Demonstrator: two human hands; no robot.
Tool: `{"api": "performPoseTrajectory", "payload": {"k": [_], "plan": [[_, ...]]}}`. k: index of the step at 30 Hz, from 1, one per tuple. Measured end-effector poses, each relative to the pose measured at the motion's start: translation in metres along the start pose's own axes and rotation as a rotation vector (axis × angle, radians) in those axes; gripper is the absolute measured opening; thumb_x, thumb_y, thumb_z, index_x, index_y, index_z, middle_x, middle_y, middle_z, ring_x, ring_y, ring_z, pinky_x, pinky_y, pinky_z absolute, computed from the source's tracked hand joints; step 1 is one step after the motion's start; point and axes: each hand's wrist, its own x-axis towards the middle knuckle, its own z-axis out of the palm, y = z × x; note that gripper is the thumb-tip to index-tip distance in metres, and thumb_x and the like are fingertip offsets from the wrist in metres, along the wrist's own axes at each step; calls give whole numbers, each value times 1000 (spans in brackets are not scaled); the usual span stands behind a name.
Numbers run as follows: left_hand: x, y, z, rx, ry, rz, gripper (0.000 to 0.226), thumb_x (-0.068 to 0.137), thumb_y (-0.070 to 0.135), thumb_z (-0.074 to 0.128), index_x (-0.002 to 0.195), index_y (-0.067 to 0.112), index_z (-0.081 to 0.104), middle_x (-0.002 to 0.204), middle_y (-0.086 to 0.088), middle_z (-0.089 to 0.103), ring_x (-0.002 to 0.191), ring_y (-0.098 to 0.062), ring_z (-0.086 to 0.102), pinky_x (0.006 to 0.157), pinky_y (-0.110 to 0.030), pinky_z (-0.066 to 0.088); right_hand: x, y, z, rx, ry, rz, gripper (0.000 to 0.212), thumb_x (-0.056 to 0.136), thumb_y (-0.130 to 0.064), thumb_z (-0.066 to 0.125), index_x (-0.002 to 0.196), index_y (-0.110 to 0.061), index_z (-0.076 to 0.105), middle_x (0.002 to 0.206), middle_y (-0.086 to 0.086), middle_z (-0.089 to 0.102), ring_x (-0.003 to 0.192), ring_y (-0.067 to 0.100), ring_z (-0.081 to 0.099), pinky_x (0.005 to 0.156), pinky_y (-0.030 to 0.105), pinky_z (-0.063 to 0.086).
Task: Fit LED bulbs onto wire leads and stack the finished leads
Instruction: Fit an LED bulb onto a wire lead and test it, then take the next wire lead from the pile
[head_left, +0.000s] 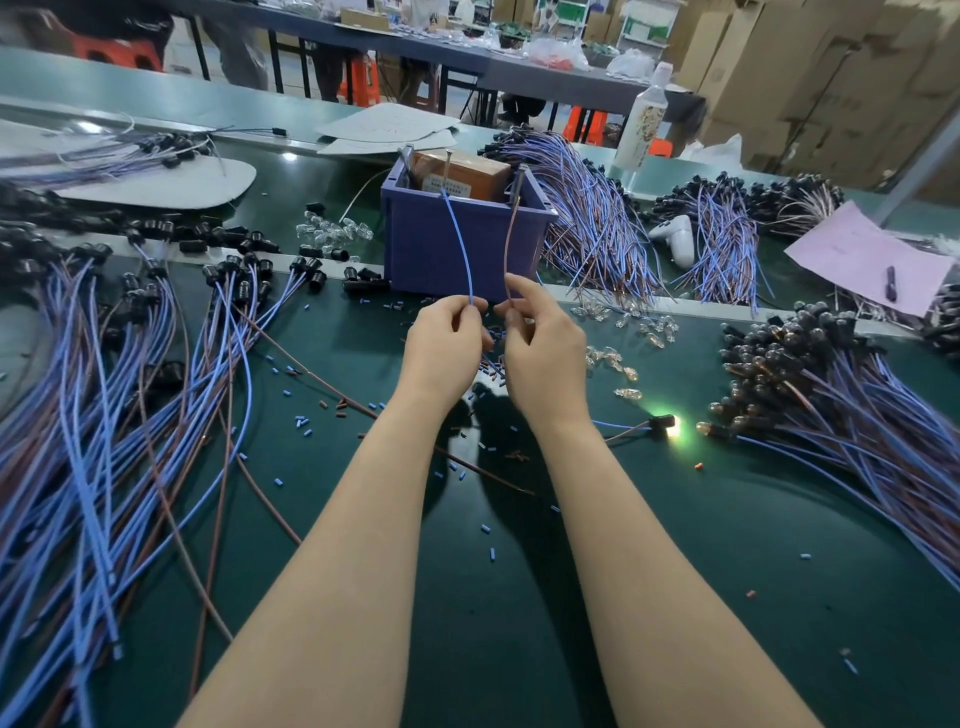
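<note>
Left hand (441, 340) pinches blue wire (458, 244) with curled fingertips; right hand (543, 338) pinches brown wire (508, 249). Both wires run to 12 o'clock into purple bin (415, 254), apparently onto metal posts. Bulbed leads (841, 395) piled at 3 o'clock.

Only bare parts of the person are seen: two long, slim forearms (337, 545), the left hand (441, 345) and the right hand (545, 351), both with slender fingers (531, 297).
</note>
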Motion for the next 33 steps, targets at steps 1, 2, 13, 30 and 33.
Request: {"api": "performPoseTrajectory", "payload": {"k": [1, 2, 13, 30, 33], "plan": [[-1, 2, 0, 2, 8, 11, 25, 98, 13, 40, 108, 11, 63, 79, 0, 64, 68, -14, 52, 75, -35, 47, -1, -1, -2, 6, 1, 9, 32, 93, -3, 47, 123, -9, 58, 103, 7, 69, 92, 19, 63, 80, 20, 43], [-2, 4, -1, 10, 21, 31, 25, 98, 14, 41, 109, 12, 63, 89, -4, 66, 74, -16, 54, 80, -35, 48, -1, -2, -4, 17, -2, 25, 28, 93, -4, 49, 119, -8, 59, 100, 5, 69, 91, 19, 64, 80, 20, 43], [-16, 70, 10, 8, 9, 410, 16, 94, 25, 57, 100, 15, 67, 104, -6, 62, 82, -9, 58, 72, -13, 42, 10, -23, -81, -318, -355, 3, 14, 91, -27, 60, 80, -20, 63, 58, -10, 48, 51, -1, 42, 48, 7, 33], [-74, 129, 216, -884, -659, -406, 25, 97, -4, 38, 81, 6, 53, 49, 4, 60, 40, -1, 52, 43, -11, 45, -46, 62, -241, 928, 897, 456, 26, 97, -15, 51, 71, -13, 52, 44, -5, 60, 43, 5, 60, 46, 16, 51], [-87, 123, 259, -680, -701, -515, 19, 97, 0, 36, 84, -2, 50, 69, -6, 62, 60, -10, 60, 51, -16, 50, -57, 87, -260, 1180, 1038, 553, 29, 98, -11, 48, 71, -2, 53, 48, 4, 63, 43, 8, 62, 47, 16, 52]]}}
